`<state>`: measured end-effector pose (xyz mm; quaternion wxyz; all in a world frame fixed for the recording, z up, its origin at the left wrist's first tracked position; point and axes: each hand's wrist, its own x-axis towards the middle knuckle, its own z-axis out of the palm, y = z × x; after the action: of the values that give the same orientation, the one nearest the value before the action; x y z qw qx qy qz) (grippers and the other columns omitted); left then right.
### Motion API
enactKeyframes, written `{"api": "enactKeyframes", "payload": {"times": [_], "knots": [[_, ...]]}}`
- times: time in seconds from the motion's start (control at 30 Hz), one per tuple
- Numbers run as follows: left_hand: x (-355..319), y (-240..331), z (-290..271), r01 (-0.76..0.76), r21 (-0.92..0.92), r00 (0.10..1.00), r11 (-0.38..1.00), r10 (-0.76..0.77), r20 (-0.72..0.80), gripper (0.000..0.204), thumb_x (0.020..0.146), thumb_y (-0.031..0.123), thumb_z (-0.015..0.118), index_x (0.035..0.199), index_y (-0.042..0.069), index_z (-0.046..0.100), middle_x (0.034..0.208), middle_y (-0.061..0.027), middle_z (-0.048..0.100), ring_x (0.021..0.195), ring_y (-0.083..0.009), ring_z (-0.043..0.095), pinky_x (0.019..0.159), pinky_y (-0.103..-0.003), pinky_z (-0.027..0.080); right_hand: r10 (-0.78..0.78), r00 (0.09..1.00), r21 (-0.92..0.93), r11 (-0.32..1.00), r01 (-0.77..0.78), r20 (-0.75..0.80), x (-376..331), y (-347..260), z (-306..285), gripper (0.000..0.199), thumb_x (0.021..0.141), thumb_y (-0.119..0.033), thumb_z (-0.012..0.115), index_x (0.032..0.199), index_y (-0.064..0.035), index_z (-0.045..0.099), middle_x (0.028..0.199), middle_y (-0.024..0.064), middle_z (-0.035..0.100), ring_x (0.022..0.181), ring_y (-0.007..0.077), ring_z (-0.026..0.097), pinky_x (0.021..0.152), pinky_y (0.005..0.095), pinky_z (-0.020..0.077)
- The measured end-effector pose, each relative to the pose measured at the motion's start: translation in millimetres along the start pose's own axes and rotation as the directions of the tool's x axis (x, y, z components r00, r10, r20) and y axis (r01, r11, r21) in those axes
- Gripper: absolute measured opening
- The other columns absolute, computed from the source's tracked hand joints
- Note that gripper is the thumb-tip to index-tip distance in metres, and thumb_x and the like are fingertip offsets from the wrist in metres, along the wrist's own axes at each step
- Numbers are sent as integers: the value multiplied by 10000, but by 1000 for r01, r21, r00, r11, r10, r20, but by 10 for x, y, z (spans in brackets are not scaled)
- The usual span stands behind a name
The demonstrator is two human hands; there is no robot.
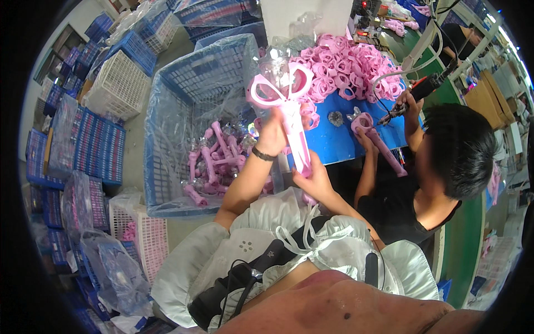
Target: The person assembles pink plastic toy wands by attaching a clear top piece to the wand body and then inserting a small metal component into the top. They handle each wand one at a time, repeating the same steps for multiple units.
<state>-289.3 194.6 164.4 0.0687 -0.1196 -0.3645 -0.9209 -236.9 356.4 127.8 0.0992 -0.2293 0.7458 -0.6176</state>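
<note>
Pink Wand Between 2 Hands: Probably Light, Stiff, and Delicate at the Top

The pink wand (297, 136) is standing near the middle of the frame, slightly tilted, with its wide head pointing toward the top of the frame. The left hand (271, 133) is gripping it just below the head; some of its fingers are hiding behind the wand, but they seem to be closing around it. The right hand (316, 181) is holding the lower part of the handle, with the thumb lying along it and the other fingers partly hidden.

The wand is looking like moulded plastic, so I am judging it light and stiff. Its surface is shining, therefore it may be a little slippery. The head is carrying 2 open loops and a clear dome (275, 72); these thin parts are seeming the most fragile. The long handle is offering the safest hold, and pressing on the dome or the loops is better avoided.

At the left of centre, a blue crate (178, 212) is holding more pink wands (210, 167). At the upper right of centre, a heap of pink frames (347, 64) is lying on a blue table (334, 139). Right of centre, a co-worker (392, 206) is holding another wand (384, 147) and a dark tool (425, 86).
</note>
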Motion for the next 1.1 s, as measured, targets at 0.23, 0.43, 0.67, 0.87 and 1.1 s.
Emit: {"api": "enactKeyframes", "payload": {"times": [0.23, 0.43, 0.67, 0.87, 1.1], "knots": [[131, 30, 53, 6, 23, 999, 1000, -7, 41, 791, 817, 649, 470, 1230, -25, 459, 1115, -149, 584, 917, -255, 614, 794, -378, 505, -72, 996, -97, 993, 67, -44, 45, 32, 14, 556, 754, -120, 673, 1233, 16, 426, 899, 147, 617, 796, 189, 614, 694, 296, 491], [0, -38, 52, 25, 111, 995, 994, -35, 91, 693, 840, 532, 565, 1278, 14, 422, 970, -84, 578, 698, -172, 575, 597, -296, 480, -128, 990, -306, 946, 103, -62, 40, -83, -55, 508, 763, -194, 686, 1182, -3, 471, 980, 171, 589, 889, 308, 604, 767, 355, 488], [135, 197, 60, 208, -36, 976, 977, -205, 79, 790, 803, 733, 394, 1205, 57, 466, 709, -56, 505, 451, -129, 472, 400, -257, 398, -194, 934, 254, 927, 275, -302, 922, -456, -358, 405, 916, -186, 558, 1260, 7, 468, 1167, 119, 553, 1064, 180, 530, 897, 297, 416], [167, 115, 133, 305, -141, 948, 942, -286, 141, 739, 805, 729, 394, 1115, 68, 509, 627, -43, 441, 372, -125, 385, 326, -238, 306, -344, 938, 274, 898, 344, -49, 1427, -791, -538, 646, 824, -214, 682, 1337, 33, 377, 1251, 183, 515, 1096, 238, 557, 878, 332, 473], [176, 27, -16, 421, -286, 898, 861, -352, 263, 787, 793, 742, 398, 1121, 34, 504, 615, -19, 422, 366, -94, 355, 334, -215, 294, -347, 938, 116, 931, 345, 2, 1510, -763, -604, 624, 821, -271, 679, 1301, 33, 420, 1122, 197, 600, 981, 243, 628, 822, 332, 503]]}}
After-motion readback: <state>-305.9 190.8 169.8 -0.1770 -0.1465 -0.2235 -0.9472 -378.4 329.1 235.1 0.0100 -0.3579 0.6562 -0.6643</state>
